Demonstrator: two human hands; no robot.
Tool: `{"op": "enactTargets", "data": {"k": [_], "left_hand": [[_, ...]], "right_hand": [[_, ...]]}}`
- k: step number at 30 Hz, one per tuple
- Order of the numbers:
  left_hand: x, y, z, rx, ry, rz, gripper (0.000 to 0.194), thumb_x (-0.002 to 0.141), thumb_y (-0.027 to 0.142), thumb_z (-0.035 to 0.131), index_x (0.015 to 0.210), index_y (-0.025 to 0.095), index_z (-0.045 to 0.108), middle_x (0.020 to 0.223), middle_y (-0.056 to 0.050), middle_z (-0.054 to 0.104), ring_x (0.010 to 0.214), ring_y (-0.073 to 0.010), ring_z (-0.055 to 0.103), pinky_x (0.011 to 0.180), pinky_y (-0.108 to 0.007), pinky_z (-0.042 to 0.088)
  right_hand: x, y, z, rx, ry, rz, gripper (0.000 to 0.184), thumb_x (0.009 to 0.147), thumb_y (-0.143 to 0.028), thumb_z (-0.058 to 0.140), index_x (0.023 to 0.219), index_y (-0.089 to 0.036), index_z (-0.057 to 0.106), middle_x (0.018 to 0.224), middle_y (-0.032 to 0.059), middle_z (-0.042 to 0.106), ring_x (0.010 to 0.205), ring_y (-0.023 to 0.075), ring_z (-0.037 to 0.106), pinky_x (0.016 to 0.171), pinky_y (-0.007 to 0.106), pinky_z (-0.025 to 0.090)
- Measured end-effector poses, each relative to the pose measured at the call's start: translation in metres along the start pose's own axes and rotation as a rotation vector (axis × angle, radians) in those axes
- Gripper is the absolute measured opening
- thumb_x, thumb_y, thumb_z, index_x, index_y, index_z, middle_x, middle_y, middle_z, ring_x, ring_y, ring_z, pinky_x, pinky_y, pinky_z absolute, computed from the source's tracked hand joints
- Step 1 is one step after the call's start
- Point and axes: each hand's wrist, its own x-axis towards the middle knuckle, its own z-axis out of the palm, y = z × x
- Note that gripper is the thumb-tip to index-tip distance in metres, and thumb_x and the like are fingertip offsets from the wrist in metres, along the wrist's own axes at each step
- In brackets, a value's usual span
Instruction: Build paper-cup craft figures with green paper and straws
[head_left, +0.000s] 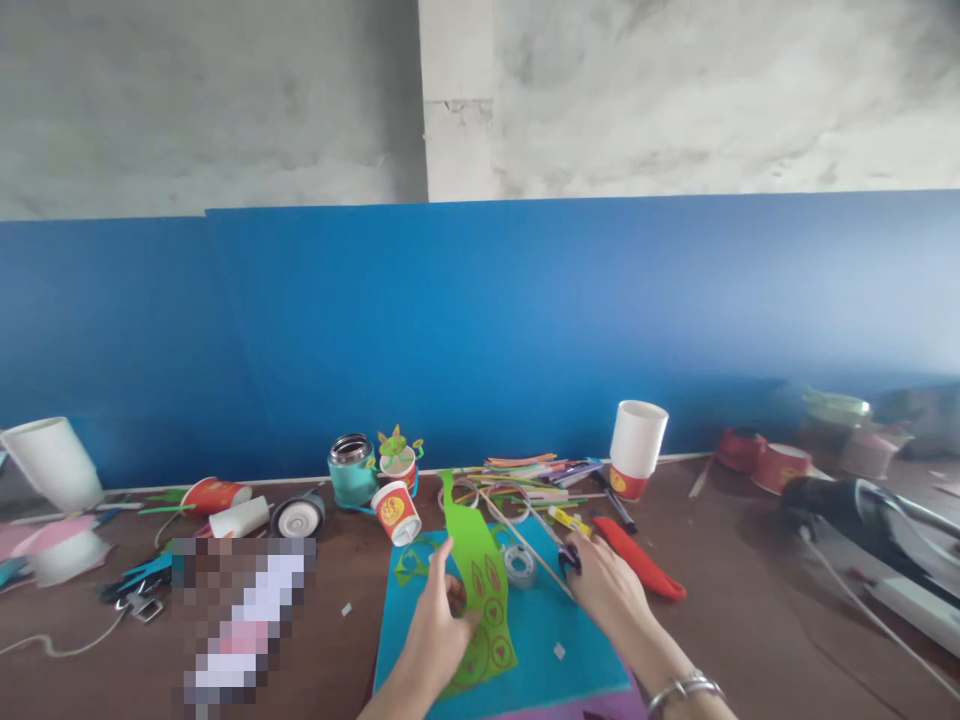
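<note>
My left hand [439, 615] grips the edge of a strip of bright green paper [469, 535], thumb to the left and fingertips over the paper. Ears and circles with hearts are drawn in dark lines on its lower part. The strip rises, bent, above a blue sheet [555, 650]. To the right, my right hand [600, 580] has its fingers curled around a small black object [571, 558] with a loop-like end; its kind is partly hidden. Between the hands lies a clear tape roll [519, 566]. Cut green scraps [411, 568] rest at the left of the sheet.
Behind the sheet lie coloured sticks and pens [536, 478], a yellow tube [568, 520] and a red pouch [637, 560]. Paper cups [396, 512], a teal jar [352, 475] and stacked white cups [637, 440] stand near the blue partition [480, 330]. A black appliance [847, 520] lies right.
</note>
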Motion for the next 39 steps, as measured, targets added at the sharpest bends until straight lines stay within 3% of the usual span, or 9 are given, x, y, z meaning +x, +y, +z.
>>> {"op": "enactTargets", "data": {"k": [3, 6, 8, 11, 14, 22, 28, 34, 39], "left_hand": [[0.007, 0.007, 0.0, -0.277, 0.02, 0.02, 0.073, 0.068, 0.017, 0.061, 0.135, 0.012, 0.032, 0.071, 0.002, 0.056, 0.068, -0.0167, 0.056, 0.066, -0.027, 0.045], [0.014, 0.015, 0.0, -0.391, -0.004, 0.094, 0.035, 0.074, 0.033, 0.063, 0.102, 0.012, 0.059, 0.077, -0.004, 0.062, 0.073, -0.019, 0.058, 0.071, -0.03, 0.046], [0.018, 0.018, 0.001, -0.405, 0.069, 0.131, 0.031, 0.077, 0.043, 0.062, 0.085, 0.013, 0.062, 0.073, -0.004, 0.062, 0.07, -0.0189, 0.058, 0.068, -0.029, 0.046], [0.023, 0.015, 0.003, -0.398, 0.264, 0.136, 0.036, 0.078, 0.051, 0.061, 0.077, 0.015, 0.06, 0.061, 0.001, 0.055, 0.061, -0.0159, 0.053, 0.057, -0.025, 0.042], [0.024, 0.005, 0.006, -0.383, 0.332, 0.123, 0.038, 0.077, 0.053, 0.062, 0.074, 0.015, 0.059, 0.057, 0.003, 0.051, 0.057, -0.0143, 0.05, 0.052, -0.023, 0.039], [0.024, -0.019, 0.028, -0.399, 0.208, 0.019, 0.043, 0.063, 0.057, 0.07, 0.061, 0.014, 0.062, 0.055, -0.002, 0.059, 0.055, -0.0187, 0.055, 0.05, -0.026, 0.041], [0.025, -0.014, 0.011, -0.298, 0.362, 0.011, 0.039, 0.064, 0.052, 0.07, 0.054, 0.018, 0.055, 0.054, 0.0, 0.057, 0.059, -0.0185, 0.053, 0.054, -0.026, 0.042], [0.024, -0.011, -0.003, -0.345, 0.375, 0.028, 0.037, 0.07, 0.048, 0.067, 0.059, 0.019, 0.046, 0.053, 0.005, 0.049, 0.053, -0.0133, 0.048, 0.05, -0.024, 0.039], [0.025, -0.018, -0.001, -0.355, 0.414, -0.061, 0.034, 0.061, 0.045, 0.075, 0.072, 0.017, 0.06, 0.069, -0.002, 0.064, 0.074, -0.0218, 0.061, 0.062, -0.028, 0.047]], "right_hand": [[0.006, 0.004, 0.0, 0.308, 0.091, 0.001, 0.042, 0.064, -0.009, 0.051, 0.104, -0.015, 0.064, 0.096, 0.0118, 0.066, 0.089, 0.0259, 0.063, 0.078, 0.035, 0.044], [0.008, -0.004, 0.001, 0.882, 0.084, 0.0, 0.045, 0.064, -0.016, 0.056, 0.108, -0.014, 0.062, 0.083, 0.007, 0.067, 0.08, 0.0233, 0.063, 0.074, 0.033, 0.046], [0.005, -0.017, 0.002, 1.237, 0.015, 0.001, 0.044, 0.067, -0.028, 0.062, 0.109, -0.016, 0.061, 0.075, 0.0028, 0.064, 0.072, 0.0202, 0.062, 0.065, 0.03, 0.046], [-0.003, -0.041, 0.009, 1.467, -0.179, 0.021, 0.044, 0.064, -0.039, 0.073, 0.1, -0.017, 0.063, 0.064, -0.0017, 0.059, 0.061, 0.0152, 0.058, 0.056, 0.026, 0.042], [-0.008, -0.06, 0.024, 1.49, -0.286, -0.012, 0.047, 0.058, -0.041, 0.08, 0.095, -0.017, 0.062, 0.058, -0.0042, 0.056, 0.052, 0.0121, 0.053, 0.049, 0.022, 0.037], [-0.006, -0.066, 0.059, 1.568, -0.223, -0.115, 0.054, 0.054, -0.051, 0.082, 0.09, -0.021, 0.055, 0.054, -0.0065, 0.051, 0.043, 0.0084, 0.042, 0.041, 0.019, 0.03], [-0.014, -0.059, 0.044, 1.378, -0.315, -0.229, 0.047, 0.06, -0.052, 0.077, 0.084, -0.02, 0.052, 0.063, -0.0058, 0.048, 0.055, 0.0093, 0.045, 0.049, 0.019, 0.034], [-0.015, -0.047, 0.037, 1.182, -0.424, -0.32, 0.036, 0.072, -0.05, 0.068, 0.085, -0.019, 0.055, 0.059, -0.0072, 0.043, 0.05, 0.0077, 0.041, 0.047, 0.019, 0.033], [-0.014, -0.039, 0.042, 1.075, -0.584, -0.302, 0.034, 0.067, -0.044, 0.072, 0.083, -0.017, 0.06, 0.055, -0.0073, 0.045, 0.043, 0.0061, 0.038, 0.04, 0.018, 0.03]]}}
